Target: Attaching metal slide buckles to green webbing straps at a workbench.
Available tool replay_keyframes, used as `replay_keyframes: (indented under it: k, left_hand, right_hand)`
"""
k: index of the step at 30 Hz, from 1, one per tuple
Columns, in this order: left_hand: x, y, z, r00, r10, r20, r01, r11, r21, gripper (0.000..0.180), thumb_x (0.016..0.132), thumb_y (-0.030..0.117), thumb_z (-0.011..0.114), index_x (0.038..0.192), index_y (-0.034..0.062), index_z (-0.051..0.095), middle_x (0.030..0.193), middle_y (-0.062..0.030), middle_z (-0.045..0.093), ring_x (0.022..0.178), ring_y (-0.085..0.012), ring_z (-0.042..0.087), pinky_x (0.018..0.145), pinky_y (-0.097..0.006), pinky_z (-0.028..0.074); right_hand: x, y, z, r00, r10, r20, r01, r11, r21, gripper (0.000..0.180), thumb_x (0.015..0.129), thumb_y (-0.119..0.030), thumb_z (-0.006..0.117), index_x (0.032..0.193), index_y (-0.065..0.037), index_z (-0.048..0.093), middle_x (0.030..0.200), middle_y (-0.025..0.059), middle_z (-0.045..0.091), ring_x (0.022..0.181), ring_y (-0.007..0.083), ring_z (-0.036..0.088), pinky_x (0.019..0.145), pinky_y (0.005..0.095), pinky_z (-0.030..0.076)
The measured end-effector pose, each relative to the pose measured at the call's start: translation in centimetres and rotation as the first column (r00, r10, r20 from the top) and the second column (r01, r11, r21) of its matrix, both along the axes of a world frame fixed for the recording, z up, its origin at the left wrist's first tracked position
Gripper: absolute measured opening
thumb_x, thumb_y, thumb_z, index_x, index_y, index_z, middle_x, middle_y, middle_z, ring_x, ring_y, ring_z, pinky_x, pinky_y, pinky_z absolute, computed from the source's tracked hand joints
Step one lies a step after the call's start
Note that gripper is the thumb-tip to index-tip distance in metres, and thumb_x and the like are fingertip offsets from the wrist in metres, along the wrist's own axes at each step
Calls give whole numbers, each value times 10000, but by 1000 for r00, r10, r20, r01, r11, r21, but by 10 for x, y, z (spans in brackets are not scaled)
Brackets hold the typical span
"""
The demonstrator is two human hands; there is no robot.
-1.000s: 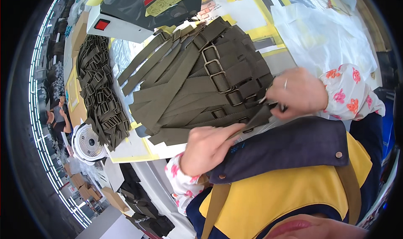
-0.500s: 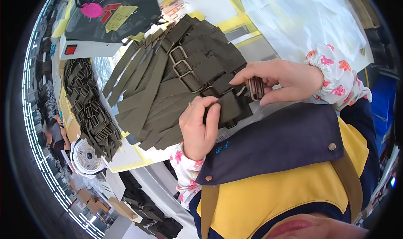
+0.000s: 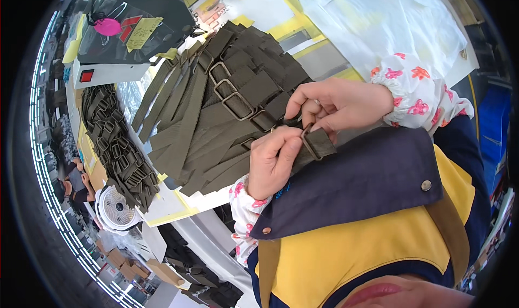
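Close to the apron's edge, my left hand [image 3: 273,165] pinches an olive webbing strap between thumb and fingers. A metal slide buckle [image 3: 311,155] sits on this strap, and a short webbing end [image 3: 323,142] sticks out through it to the right. My right hand [image 3: 346,105] is closed at the same spot, its thumb and fingers gripping the strap beside the buckle. The fingertips of both hands nearly meet and partly hide the strap. Just beyond them lies a fanned pile of olive straps [image 3: 186,129], with several rectangular metal buckles [image 3: 238,106] along it.
A second bundle of buckled straps [image 3: 116,140] runs down the table's left side. Behind it stands a dark machine [image 3: 124,43] with a white base. Clear plastic sheeting [image 3: 378,24] covers the far right. A white fan [image 3: 118,208] and a distant person [image 3: 78,181] are at left.
The hands have come together. The buckle my right hand held apart is now on the strap, with the webbing end through it. The view has shifted slightly.
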State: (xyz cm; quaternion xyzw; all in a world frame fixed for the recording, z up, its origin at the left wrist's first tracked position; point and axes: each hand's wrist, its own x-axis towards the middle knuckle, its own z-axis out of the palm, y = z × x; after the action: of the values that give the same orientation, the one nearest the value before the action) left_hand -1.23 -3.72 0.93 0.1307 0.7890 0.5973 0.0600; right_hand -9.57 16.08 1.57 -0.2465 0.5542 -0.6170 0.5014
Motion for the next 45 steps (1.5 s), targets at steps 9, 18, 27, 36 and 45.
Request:
replay_keyframes:
  k: [9, 18, 27, 36, 45]
  left_hand:
    - [-5, 10, -4, 932, 84, -353, -133, 984, -117, 247, 678, 35, 717, 904, 46, 619, 813, -71, 553, 665, -181, 512, 580, -257, 426]
    - [12, -1, 3, 969, 228, -92, -234, 970, -58, 111, 743, 33, 654, 810, 63, 571, 651, -23, 573, 549, -178, 479, 674, -290, 353]
    - [7, 1, -2, 961, 218, -171, -264, 905, -333, 114, 687, 49, 678, 715, 69, 569, 592, -30, 565, 500, -191, 503, 551, -286, 367]
    - [1, 2, -16, 941, 143, -306, -145, 989, 18, 508, 682, 144, 721, 1118, 12, 496, 1082, -158, 530, 909, -265, 562, 778, -330, 456]
    - [18, -40, 12, 992, 130, -7, -128, 973, -194, 200, 720, 121, 713, 858, 35, 597, 582, -47, 574, 490, -174, 563, 475, -267, 424]
  right_hand:
    - [13, -7, -2, 982, -136, 133, 111, 978, 179, 161, 879, -40, 478, 1036, -18, 453, 770, 25, 551, 631, 73, 557, 571, 217, 479]
    - [14, -14, -9, 982, -177, -59, 185, 964, 190, 115, 901, -113, 497, 921, -15, 440, 732, 20, 527, 597, 61, 547, 498, 198, 456]
    - [17, -15, -1, 990, -111, -85, 128, 965, 229, 104, 889, -62, 482, 951, 10, 441, 751, 51, 550, 647, 87, 597, 536, 211, 489]
    - [20, -9, 5, 990, -112, 85, 102, 988, 117, 166, 840, -15, 542, 994, 12, 487, 791, 64, 581, 656, 109, 612, 562, 215, 507]
    - [0, 12, 9, 930, -368, -19, 368, 929, 30, 95, 842, 19, 535, 925, -24, 521, 853, 27, 568, 688, 57, 578, 557, 195, 526]
